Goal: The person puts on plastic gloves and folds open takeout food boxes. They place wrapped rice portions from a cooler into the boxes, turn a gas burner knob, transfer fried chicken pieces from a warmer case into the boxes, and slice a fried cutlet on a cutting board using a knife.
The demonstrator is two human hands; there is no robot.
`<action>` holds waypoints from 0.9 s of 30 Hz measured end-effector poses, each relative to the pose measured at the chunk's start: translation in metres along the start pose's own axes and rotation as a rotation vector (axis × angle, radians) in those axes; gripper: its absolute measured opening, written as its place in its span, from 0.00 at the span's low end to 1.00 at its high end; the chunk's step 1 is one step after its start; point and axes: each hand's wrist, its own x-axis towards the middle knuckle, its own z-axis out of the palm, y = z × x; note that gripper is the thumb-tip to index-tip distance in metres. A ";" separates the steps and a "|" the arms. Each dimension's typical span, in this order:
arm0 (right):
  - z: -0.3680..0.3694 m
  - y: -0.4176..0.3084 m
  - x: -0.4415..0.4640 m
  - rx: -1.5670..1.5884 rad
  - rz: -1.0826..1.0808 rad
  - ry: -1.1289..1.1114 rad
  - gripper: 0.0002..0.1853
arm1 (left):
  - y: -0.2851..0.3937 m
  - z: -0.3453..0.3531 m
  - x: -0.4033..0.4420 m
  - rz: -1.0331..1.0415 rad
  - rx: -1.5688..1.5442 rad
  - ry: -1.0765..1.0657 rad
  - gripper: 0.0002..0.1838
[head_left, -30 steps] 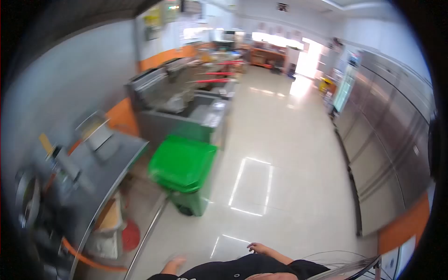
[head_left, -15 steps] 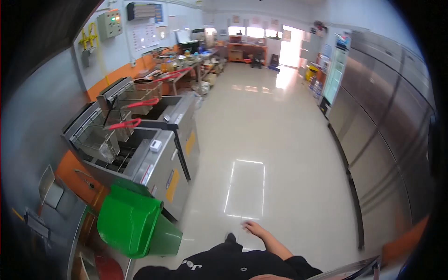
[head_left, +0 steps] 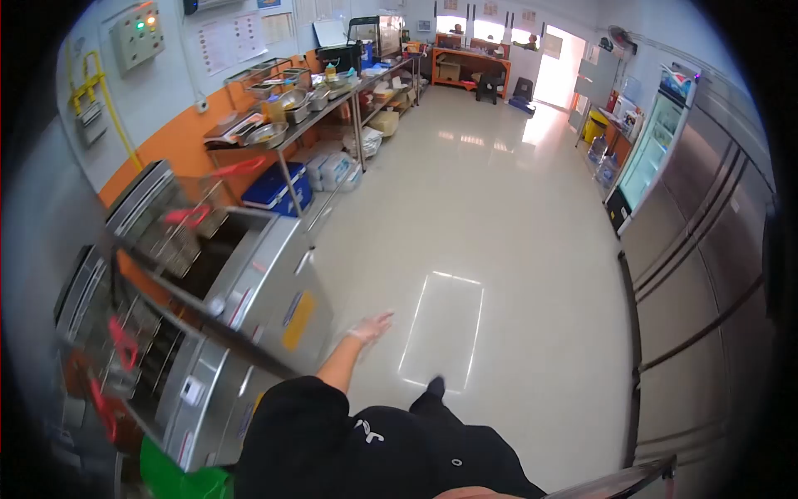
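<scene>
My left hand (head_left: 371, 327), in a thin clear plastic glove, reaches forward at the end of my bent arm. Its fingers are stretched out and nothing is in them. It hangs over the pale floor, just right of the nearest steel deep fryers. On the farther fryer (head_left: 274, 266), a wire basket with a red handle (head_left: 187, 217) rests over the well. The closer fryer (head_left: 195, 391) also carries red-handled baskets, partly in the dark edge of the view. My right hand is out of sight.
A steel worktable (head_left: 320, 112) with bowls and pans runs along the left wall, a blue cooler (head_left: 278, 190) beneath it. Steel cabinets (head_left: 706, 274) and a glass-door fridge (head_left: 661, 137) line the right. A green bin (head_left: 179, 474) shows at lower left.
I have moved forward along the aisle; the fryers and green bin have slid back and down in view. My left hand has come into view, while my right hand has left it.
</scene>
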 end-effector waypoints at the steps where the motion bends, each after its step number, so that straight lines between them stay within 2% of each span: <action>1: 0.069 -0.047 0.009 0.137 -0.065 -0.066 0.32 | -0.034 -0.007 0.059 0.070 0.088 0.046 0.25; 2: 0.145 -0.099 0.012 0.233 -0.133 -0.169 0.33 | -0.085 -0.004 0.099 0.128 0.181 0.085 0.25; 3: 0.237 -0.154 -0.011 0.303 -0.190 -0.288 0.33 | -0.091 -0.018 0.101 -0.031 0.419 0.062 0.25; 4: 0.326 -0.219 -0.047 0.239 -0.234 -0.523 0.35 | -0.103 -0.032 0.094 -0.170 0.397 -0.007 0.27; 5: 0.420 -0.282 -0.075 0.133 -0.309 -0.739 0.36 | -0.110 -0.040 0.093 -0.481 0.379 0.048 0.24; 6: 0.516 -0.337 -0.116 0.124 -0.405 -0.906 0.35 | -0.087 -0.052 0.072 -0.556 0.324 0.029 0.22; 7: 0.602 -0.392 -0.178 0.055 -0.476 -1.007 0.33 | -0.113 -0.062 0.068 -0.422 0.592 -0.122 0.20; 8: 0.665 -0.445 -0.259 -0.008 -0.605 -1.242 0.28 | -0.132 -0.070 0.071 -0.277 0.847 -0.277 0.19; 9: 0.714 -0.484 -0.340 0.008 -0.730 -1.486 0.23 | -0.149 -0.075 0.066 -0.360 0.780 -0.272 0.19; 11: 0.779 -0.547 -0.474 0.180 -0.906 -2.046 0.19 | -0.159 -0.089 0.081 -0.596 0.597 -0.163 0.19; 12: 0.803 -0.568 -0.519 0.267 -0.926 -2.210 0.18 | -0.160 -0.097 0.096 -0.678 0.547 -0.123 0.19; 13: 0.823 -0.581 -0.549 0.406 -0.959 -2.485 0.19 | -0.159 -0.106 0.119 -0.735 0.509 -0.086 0.19; 15: 0.863 -0.609 -0.598 0.577 -0.894 -2.856 0.20 | -0.150 -0.128 0.184 -0.812 0.456 -0.019 0.19; 17: 0.919 -0.645 -0.629 0.671 -0.797 -3.039 0.19 | -0.139 -0.158 0.266 -0.842 0.442 0.020 0.19; 19: 0.971 -0.687 -0.632 0.489 -0.735 -3.048 0.23 | -0.122 -0.190 0.375 -0.785 0.515 0.049 0.19; 20: 0.999 -0.707 -0.640 0.561 -0.826 -3.055 0.30 | -0.114 -0.204 0.442 -0.693 0.592 0.085 0.20; 21: 1.011 -0.723 -0.644 0.565 -0.805 -3.037 0.30 | -0.082 -0.230 0.510 -0.421 0.514 0.140 0.22; 22: 1.014 -0.733 -0.641 0.507 -0.782 -2.590 0.24 | 0.060 -0.274 0.545 0.022 0.196 0.325 0.25; 23: 1.033 -0.743 -0.635 0.441 -0.736 -2.151 0.18 | 0.021 -0.286 0.705 -0.208 0.271 0.093 0.29; 24: 1.104 -0.762 -0.615 0.653 -0.683 -2.324 0.13 | -0.032 -0.295 0.806 -0.400 -0.389 -0.036 0.28; 25: 1.116 -0.789 -0.616 0.675 -0.780 -2.364 0.13 | 0.090 -0.330 0.838 -0.215 0.098 -0.011 0.27; 26: 1.129 -0.819 -0.616 0.613 -0.876 -2.238 0.13 | 0.118 -0.354 0.911 -0.129 0.223 -0.075 0.26; 27: 1.148 -0.849 -0.611 0.479 -0.938 -2.058 0.14 | 0.129 -0.366 0.979 0.130 0.165 0.028 0.26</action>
